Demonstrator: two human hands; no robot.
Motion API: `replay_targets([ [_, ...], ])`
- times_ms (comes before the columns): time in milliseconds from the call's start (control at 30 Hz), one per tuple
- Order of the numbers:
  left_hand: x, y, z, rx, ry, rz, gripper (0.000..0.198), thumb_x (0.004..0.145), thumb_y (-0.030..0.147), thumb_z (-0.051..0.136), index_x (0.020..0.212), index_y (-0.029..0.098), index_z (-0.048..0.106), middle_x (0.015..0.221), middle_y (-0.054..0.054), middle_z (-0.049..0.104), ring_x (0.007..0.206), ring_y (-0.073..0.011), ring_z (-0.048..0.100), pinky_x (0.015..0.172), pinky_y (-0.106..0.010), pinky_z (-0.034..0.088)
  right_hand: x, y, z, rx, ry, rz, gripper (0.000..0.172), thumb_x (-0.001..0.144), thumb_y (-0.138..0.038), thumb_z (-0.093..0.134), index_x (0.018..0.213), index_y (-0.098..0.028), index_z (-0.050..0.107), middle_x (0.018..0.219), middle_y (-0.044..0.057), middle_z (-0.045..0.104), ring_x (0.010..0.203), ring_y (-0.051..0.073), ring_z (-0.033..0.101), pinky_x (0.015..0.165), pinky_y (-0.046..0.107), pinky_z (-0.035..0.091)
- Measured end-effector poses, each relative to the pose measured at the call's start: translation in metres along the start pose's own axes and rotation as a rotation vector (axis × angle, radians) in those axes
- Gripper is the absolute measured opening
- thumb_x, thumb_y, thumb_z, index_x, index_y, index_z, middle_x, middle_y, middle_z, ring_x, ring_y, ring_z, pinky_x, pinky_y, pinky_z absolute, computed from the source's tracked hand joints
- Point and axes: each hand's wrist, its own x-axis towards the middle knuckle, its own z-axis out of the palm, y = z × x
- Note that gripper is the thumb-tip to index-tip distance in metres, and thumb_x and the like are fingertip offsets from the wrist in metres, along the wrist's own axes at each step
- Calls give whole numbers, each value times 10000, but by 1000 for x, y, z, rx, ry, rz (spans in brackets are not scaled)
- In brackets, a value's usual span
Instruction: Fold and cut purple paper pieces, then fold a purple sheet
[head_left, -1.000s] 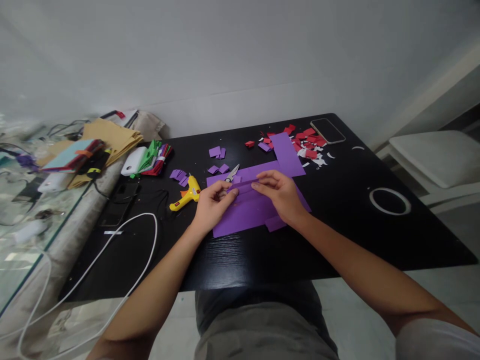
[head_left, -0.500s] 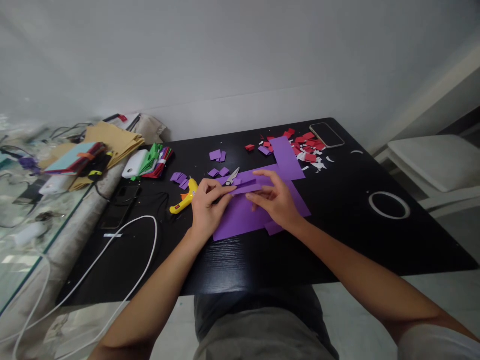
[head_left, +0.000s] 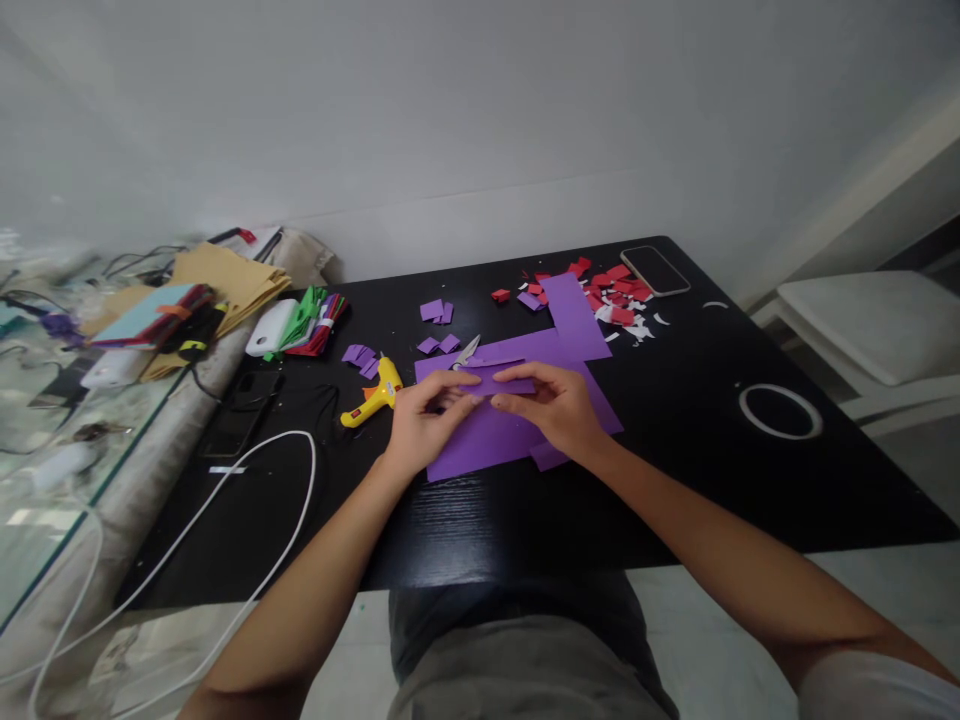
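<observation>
Both hands pinch a small folded purple paper strip just above a large purple sheet on the black table. My left hand grips the strip's left end with thumb and fingers closed. My right hand holds its right end from above. Scissors lie just beyond the strip, partly under the paper. A yellow glue gun rests to the left of my left hand.
Small purple squares and red and white scraps lie at the back, with a phone. A white tape ring is at the right. White cable, another phone, coloured paper stacks and envelopes fill the left.
The strip has been lifted off the large sheet and folded shorter; both hands drew closer together around it.
</observation>
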Motion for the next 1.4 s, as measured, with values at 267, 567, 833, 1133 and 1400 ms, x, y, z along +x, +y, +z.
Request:
replay_targets([
  [267,2,5,0,-120,21,-49,231,830,403,838,878,187,774,799,-35,756,559,-123,687,532,-241,536,-2,-2,0,10,5,7,219,735,-430,908,848,-270,811,822,17,786,760,210,747,791,411,652],
  [567,1,7,10,-279,74,-144,345,821,379,853,859,198,562,661,28,688,549,-112,690,550,-213,561,-2,-3,3,70,51,88,387,730,-491,904,819,-246,618,749,7,759,738,238,791,736,406,669],
  [833,1,4,13,-341,54,-140,375,833,334,849,874,213,497,642,48,680,572,-114,716,580,-202,579,-1,-2,4,103,100,169,630,683,-505,925,886,-291,368,696,-54,738,700,251,799,667,373,674],
  [1133,1,-3,12,-364,56,-156,403,828,301,849,1011,226,498,700,71,669,596,-105,720,621,-207,582,4,7,-1,139,19,259,573,709,-416,916,1178,-257,627,894,19,787,820,240,794,808,419,676],
  [1400,2,-6,10,-326,-14,-209,450,822,290,829,1180,207,570,740,49,671,654,-117,707,678,-240,572,6,11,-4,171,-11,268,423,650,-373,961,977,-207,750,926,38,805,827,216,783,878,425,665],
])
